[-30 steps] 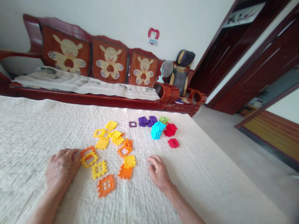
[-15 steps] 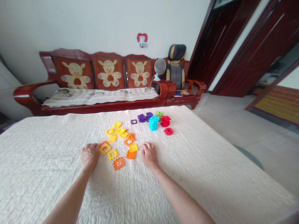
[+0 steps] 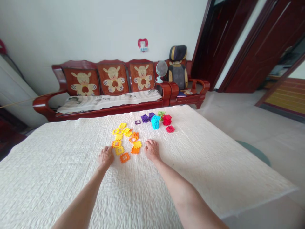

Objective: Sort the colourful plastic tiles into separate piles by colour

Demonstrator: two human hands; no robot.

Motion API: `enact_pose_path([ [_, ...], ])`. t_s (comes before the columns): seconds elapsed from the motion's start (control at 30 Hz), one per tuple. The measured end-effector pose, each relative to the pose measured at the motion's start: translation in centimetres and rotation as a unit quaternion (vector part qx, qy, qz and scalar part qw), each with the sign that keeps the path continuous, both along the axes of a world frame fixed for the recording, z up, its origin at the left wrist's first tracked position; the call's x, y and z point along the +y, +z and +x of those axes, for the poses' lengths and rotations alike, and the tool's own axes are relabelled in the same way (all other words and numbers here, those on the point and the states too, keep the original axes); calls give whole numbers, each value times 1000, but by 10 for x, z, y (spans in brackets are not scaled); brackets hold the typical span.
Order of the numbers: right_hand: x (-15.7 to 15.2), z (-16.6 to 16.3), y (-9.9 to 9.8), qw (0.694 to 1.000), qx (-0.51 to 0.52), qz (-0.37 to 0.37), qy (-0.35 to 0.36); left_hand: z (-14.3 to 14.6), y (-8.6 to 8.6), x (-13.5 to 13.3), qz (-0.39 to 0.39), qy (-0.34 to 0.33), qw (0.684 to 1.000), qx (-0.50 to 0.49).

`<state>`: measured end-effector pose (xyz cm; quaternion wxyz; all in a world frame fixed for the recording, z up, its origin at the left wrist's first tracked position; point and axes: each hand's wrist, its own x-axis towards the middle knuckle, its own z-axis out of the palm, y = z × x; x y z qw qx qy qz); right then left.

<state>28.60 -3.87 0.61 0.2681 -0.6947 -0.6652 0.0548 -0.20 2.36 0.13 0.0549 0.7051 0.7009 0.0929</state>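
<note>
My left hand [image 3: 106, 156] lies low on the white quilted cover [image 3: 128, 190], fingers bent and apart, fingertips at the left edge of an overlapping orange-and-yellow tile pair [image 3: 116, 144]. Its thumb is hard to make out. Beside it lie a yellow window-patterned tile [image 3: 119, 150] and an orange window tile [image 3: 124, 157]. My right hand [image 3: 152, 149] rests on the cover with loosely curled, slightly spread fingers and nothing visible in them. Just left of it are a yellow tile [image 3: 137, 145] and a solid orange tile [image 3: 135, 150]. More yellow tiles [image 3: 122, 126] spread farther back.
Behind my right hand stand a light-blue tile stack [image 3: 155, 122], purple tiles [image 3: 145, 118], green tiles [image 3: 161, 114] and red tiles [image 3: 167, 120]. A lone purple frame [image 3: 138, 122] lies nearby. Past the far edge is a wooden sofa [image 3: 105, 109] with a small fan [image 3: 161, 69].
My left hand has moved right, and the orange-and-yellow tile pair has shifted right with it, closer to the others. My right hand stays nearly in place. The camera view has turned slightly.
</note>
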Motion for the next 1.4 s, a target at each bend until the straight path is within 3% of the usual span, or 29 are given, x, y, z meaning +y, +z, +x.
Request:
enact_pose_path([
  [0.27,-1,-1,0,1000,-4,6,-3,27,-6,-23,36,44,998,-19],
  [0.7,0,-4,-3,999,-49,9,-6,31,-5,-32,95,18,995,11],
  [1.4,3,-4,-8,997,-71,21,-15,28,-4,-29,91,-125,988,-6],
])
